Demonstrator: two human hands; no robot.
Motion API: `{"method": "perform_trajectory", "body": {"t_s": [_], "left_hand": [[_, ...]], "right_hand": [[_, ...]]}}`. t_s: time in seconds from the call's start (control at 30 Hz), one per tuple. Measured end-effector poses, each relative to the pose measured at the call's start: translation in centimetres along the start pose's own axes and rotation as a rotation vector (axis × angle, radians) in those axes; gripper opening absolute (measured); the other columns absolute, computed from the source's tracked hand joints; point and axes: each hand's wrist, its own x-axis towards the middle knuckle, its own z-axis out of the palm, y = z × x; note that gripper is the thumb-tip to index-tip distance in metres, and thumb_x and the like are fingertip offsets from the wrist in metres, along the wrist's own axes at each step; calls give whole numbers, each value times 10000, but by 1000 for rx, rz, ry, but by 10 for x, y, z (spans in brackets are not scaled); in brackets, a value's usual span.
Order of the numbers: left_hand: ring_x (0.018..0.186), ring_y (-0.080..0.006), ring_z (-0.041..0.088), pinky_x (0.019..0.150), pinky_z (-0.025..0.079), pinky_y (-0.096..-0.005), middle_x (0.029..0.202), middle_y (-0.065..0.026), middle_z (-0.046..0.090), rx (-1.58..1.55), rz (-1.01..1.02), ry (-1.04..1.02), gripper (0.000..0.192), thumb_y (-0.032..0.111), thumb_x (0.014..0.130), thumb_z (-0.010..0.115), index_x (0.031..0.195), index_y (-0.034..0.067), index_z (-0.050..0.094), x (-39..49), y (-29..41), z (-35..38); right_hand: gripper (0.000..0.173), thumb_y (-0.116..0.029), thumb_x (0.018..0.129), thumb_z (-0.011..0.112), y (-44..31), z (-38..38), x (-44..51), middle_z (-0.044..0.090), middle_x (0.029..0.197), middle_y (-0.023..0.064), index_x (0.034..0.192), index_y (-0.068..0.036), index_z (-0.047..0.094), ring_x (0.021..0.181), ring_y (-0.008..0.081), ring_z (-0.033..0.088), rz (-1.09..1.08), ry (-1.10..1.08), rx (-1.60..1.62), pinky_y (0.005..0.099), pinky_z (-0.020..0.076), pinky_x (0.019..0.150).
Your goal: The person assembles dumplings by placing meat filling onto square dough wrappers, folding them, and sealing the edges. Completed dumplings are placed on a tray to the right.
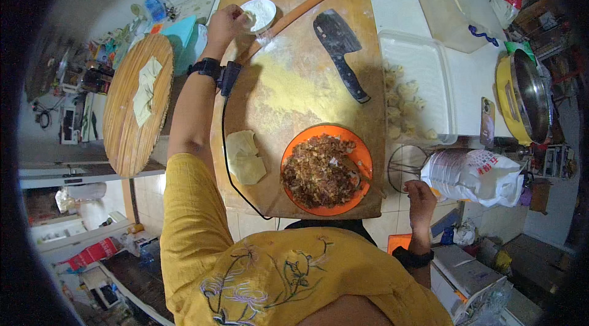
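Note:
My left hand (228, 24) reaches over the near-left rim of a white bowl (264, 13) of white powder, at the far left of the wooden board. Its bent fingertips pinch a small pale piece (250, 18), which looks like dough but is partly hidden. My right hand (420, 200) hangs off the board's right side, fingers loosely curled, with nothing seen in it. Near me on the board sits an orange plate (369, 160) heaped with minced filling (317, 174); a utensil rests in the filling. Left of it lies a stack of dough wrappers (246, 158).
A cleaver (341, 54) and a rolling pin (303, 8) lie on the floured board (294, 109). To the right stand a clear plastic tray (448, 86) with several wrapped dumplings (405, 91), a phone (487, 121) and a white bag (474, 176). A round slatted mat (122, 128) holds wrappers at left.

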Motion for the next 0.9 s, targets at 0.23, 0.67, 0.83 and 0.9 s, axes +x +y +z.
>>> {"method": "perform_trajectory", "body": {"t_s": [0.23, 0.67, 0.83, 0.9], "left_hand": [[759, -90, 625, 706, 491, -239, 835, -29, 693, -365, -57, -22, 125, 138, 890, 669, 907, 14, 663, -16, 36, -23], [738, -361, 615, 653, 492, -419, 786, -148, 635, -628, 574, -523, 87, 158, 809, 609, 798, 73, 622, -138, 352, 94], [695, -322, 616, 650, 493, -370, 770, -143, 628, -461, 598, -614, 93, 124, 816, 638, 849, 42, 612, -156, 374, 134], [734, -352, 617, 673, 495, -392, 794, -162, 627, -468, 618, -636, 84, 118, 821, 619, 872, 53, 607, -158, 372, 142]], "right_hand": [[185, -195, 890, 661, -9, 2, 14, 644, 776, 83, 899, -10, 649, 690, 164, 600, -101, -26, -75, 302, 484, 655], [235, -251, 891, 652, 10, -21, 22, 676, 860, 112, 932, -22, 684, 761, 205, 641, -81, -61, 71, 321, 506, 681], [217, -239, 899, 644, 34, -39, 20, 680, 874, 113, 941, -30, 686, 759, 201, 648, -68, -33, 94, 320, 515, 684], [208, -232, 900, 640, 39, -44, 18, 679, 859, 107, 936, -33, 685, 747, 197, 649, -47, -13, 154, 319, 515, 677]]}}
